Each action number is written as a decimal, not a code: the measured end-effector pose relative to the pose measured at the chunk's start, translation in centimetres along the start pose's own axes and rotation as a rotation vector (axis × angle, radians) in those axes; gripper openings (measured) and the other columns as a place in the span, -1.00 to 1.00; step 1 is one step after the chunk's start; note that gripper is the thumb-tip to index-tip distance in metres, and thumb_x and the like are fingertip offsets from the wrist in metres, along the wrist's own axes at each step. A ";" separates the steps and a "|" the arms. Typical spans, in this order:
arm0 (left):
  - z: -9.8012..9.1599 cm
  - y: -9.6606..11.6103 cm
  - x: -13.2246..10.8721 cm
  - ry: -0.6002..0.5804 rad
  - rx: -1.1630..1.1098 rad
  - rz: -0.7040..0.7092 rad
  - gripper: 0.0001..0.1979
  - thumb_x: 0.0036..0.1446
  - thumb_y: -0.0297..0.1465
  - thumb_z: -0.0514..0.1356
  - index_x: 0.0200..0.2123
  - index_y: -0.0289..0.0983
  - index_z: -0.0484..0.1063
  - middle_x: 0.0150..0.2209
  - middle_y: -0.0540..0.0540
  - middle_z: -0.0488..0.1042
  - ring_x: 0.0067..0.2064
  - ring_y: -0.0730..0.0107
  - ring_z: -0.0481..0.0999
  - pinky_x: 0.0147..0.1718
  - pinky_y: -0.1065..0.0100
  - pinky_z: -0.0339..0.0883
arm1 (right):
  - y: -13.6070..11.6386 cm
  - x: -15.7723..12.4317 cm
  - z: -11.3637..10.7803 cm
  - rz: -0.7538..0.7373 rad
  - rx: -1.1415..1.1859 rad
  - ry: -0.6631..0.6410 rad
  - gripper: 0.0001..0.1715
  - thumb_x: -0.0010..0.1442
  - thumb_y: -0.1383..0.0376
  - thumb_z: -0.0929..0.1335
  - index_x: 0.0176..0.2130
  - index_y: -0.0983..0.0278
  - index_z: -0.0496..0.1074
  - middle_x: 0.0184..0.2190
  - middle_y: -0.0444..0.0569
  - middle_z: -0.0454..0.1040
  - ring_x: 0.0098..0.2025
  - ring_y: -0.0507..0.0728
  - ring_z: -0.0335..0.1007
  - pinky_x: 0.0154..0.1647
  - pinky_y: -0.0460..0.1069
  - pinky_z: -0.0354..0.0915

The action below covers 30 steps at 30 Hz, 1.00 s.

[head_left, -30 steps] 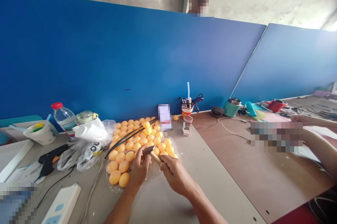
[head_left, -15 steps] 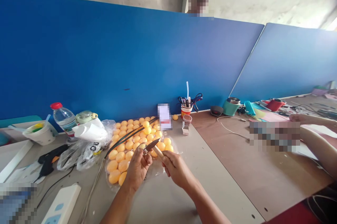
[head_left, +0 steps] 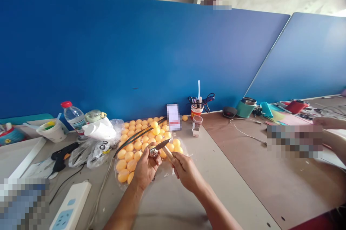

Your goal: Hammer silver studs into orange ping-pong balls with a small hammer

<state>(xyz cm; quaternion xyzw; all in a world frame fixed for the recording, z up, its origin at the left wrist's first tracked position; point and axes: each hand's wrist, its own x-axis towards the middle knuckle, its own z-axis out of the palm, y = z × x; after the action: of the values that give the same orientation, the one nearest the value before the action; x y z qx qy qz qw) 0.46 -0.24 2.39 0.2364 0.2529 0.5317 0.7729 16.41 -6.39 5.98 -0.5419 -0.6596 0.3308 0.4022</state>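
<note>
My left hand point(head_left: 147, 167) grips a small object with a shiny silvery end, its exact kind unclear. A dark brown pointed piece point(head_left: 163, 144) extends from the silvery end toward the right. My right hand point(head_left: 185, 170) is closed round a pale, wood-coloured stick point(head_left: 169, 155), whose upper end meets or overlaps the dark piece; I cannot tell if they touch. Beneath and behind both hands lie several orange balls point(head_left: 132, 165) in a clear plastic bag. A dark strap point(head_left: 135, 137) crosses the balls.
On the left are a glue gun point(head_left: 63, 156), a power strip point(head_left: 71, 204), a water bottle point(head_left: 74, 118) and a plastic bag point(head_left: 94, 154). A cup of pens point(head_left: 196, 110) stands by the blue partition point(head_left: 135, 49). A co-worker's arm point(head_left: 332, 143) reaches in from the right.
The whole scene has shifted slightly right as the camera turned. My left hand has rolled a little, showing more of the silvery end. Both hands keep their hold.
</note>
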 end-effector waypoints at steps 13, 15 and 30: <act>0.1 0.3 -0.4 0.010 -0.006 -0.093 -0.67 0.07 -0.19 0.29 -0.22 -0.33 0.45 -0.43 -0.07 0.46 -0.51 0.52 0.34 -0.45 0.42 0.27 | -0.1 -0.1 -0.1 0.007 0.007 -0.010 -0.74 0.29 0.31 0.16 -0.46 0.23 0.17 -0.60 -0.19 0.22 -0.54 0.00 0.13 -0.47 -0.10 0.08; 0.2 0.3 -0.5 0.033 0.009 -0.092 -0.68 0.05 -0.20 0.31 -0.26 -0.34 0.44 -0.46 -0.06 0.44 -0.53 0.52 0.33 -0.47 0.43 0.27 | 0.0 0.0 0.0 0.012 0.028 -0.028 -0.74 0.28 0.31 0.16 -0.47 0.23 0.16 -0.61 -0.21 0.20 -0.57 -0.01 0.11 -0.49 -0.11 0.07; -0.2 0.4 -0.2 0.070 -0.022 -0.123 -0.69 0.11 -0.18 0.25 -0.40 -0.35 0.40 -0.52 -0.08 0.44 -0.57 0.53 0.31 -0.55 0.47 0.24 | 0.3 0.1 0.6 0.057 0.174 -0.078 -0.74 0.29 0.30 0.15 -0.46 0.23 0.16 -0.66 -0.27 0.15 -0.66 -0.06 0.07 -0.56 -0.13 0.07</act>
<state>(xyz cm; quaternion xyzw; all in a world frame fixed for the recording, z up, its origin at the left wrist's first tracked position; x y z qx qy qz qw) 0.01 -0.28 2.56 0.1931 0.2881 0.4941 0.7972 15.96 -6.25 5.43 -0.5101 -0.6281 0.4190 0.4121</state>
